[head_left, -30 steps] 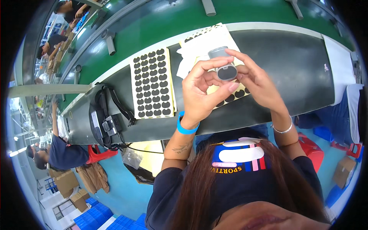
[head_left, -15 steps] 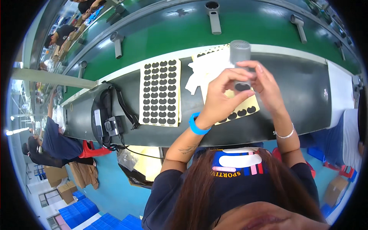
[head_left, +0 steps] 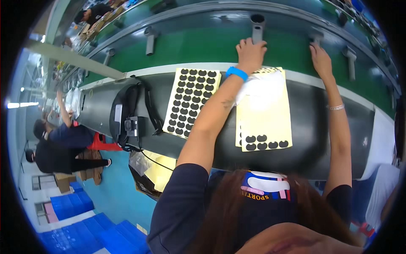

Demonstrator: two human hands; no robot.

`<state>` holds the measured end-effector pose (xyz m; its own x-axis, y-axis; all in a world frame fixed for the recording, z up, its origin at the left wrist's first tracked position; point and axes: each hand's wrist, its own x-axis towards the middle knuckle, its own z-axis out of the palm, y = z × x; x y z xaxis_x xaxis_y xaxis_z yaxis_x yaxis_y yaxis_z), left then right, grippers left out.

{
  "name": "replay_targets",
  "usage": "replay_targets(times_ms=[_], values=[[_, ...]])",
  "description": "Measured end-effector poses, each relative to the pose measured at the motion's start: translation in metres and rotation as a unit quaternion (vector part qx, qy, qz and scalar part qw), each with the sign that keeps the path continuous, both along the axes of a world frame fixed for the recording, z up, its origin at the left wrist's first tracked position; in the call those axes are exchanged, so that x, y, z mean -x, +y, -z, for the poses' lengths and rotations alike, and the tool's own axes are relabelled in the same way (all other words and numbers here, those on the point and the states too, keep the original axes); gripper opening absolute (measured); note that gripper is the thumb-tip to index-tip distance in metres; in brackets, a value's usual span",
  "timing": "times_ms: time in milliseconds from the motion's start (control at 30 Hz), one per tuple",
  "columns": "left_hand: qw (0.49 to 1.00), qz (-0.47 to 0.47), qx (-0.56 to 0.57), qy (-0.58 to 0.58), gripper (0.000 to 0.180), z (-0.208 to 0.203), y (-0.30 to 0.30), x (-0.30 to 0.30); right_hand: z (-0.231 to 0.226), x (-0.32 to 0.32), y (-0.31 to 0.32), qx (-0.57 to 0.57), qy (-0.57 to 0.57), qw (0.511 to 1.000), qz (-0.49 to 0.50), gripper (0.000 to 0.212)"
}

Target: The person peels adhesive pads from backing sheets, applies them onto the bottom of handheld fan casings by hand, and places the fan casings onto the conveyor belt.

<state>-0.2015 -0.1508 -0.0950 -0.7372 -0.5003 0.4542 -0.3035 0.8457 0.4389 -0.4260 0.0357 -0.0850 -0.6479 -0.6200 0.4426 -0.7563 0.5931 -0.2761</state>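
Observation:
My left hand (head_left: 250,56), with a blue band at its wrist, reaches over the green belt and closes round the handle of a grey hair dryer (head_left: 257,26), whose round open end faces up. Further right, my right hand (head_left: 322,62) is at a second grey hair dryer (head_left: 316,35); its fingers cover most of that handle. Below my left hand lies a yellowish sticker sheet (head_left: 266,114), with a few black stickers along its near edge and crumpled white backing (head_left: 258,86) on top. A fuller sheet of black stickers (head_left: 190,101) lies left of my left forearm.
More grey hair dryers (head_left: 150,41) (head_left: 351,63) stand along the green belt (head_left: 203,46). A black strapped bag with a small device (head_left: 124,116) lies on the dark table (head_left: 308,139). Below is an open box with yellow sheets (head_left: 158,171). Other people work at the left.
The hair dryer I held over the table is now on the belt at my right hand. My left hand has moved forward onto another one. The whole view has shifted.

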Motion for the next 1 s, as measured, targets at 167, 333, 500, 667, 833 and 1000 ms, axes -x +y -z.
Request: replay_targets(times_ms=[167, 333, 500, 667, 833, 1000], values=[[0.987, 0.001, 0.052, 0.149, 0.021, 0.003, -0.047, -0.006, -0.029, -0.078, 0.017, 0.076, -0.018, 0.993, -0.091, 0.039], [0.952, 0.077, 0.157, 0.253, 0.023, -0.075, -0.017, -0.044, -0.058, -0.194, 0.089, 0.045, -0.132, 0.974, -0.181, 0.028], [0.934, 0.182, -0.084, 0.297, 0.039, -0.117, 0.056, -0.120, -0.051, -0.282, 0.111, 0.050, -0.263, 0.944, -0.194, 0.019], [0.936, 0.228, -0.106, 0.248, 0.059, -0.098, 0.097, -0.181, -0.034, -0.325, 0.101, 0.032, -0.246, 0.958, -0.146, 0.015], [0.922, 0.238, -0.213, 0.217, 0.047, -0.082, 0.123, -0.205, -0.030, -0.328, 0.101, 0.033, -0.231, 0.963, -0.138, 0.014], [0.886, 0.243, -0.296, 0.263, 0.043, -0.076, 0.128, -0.210, -0.028, -0.332, 0.095, 0.036, -0.228, 0.964, -0.128, 0.015]])
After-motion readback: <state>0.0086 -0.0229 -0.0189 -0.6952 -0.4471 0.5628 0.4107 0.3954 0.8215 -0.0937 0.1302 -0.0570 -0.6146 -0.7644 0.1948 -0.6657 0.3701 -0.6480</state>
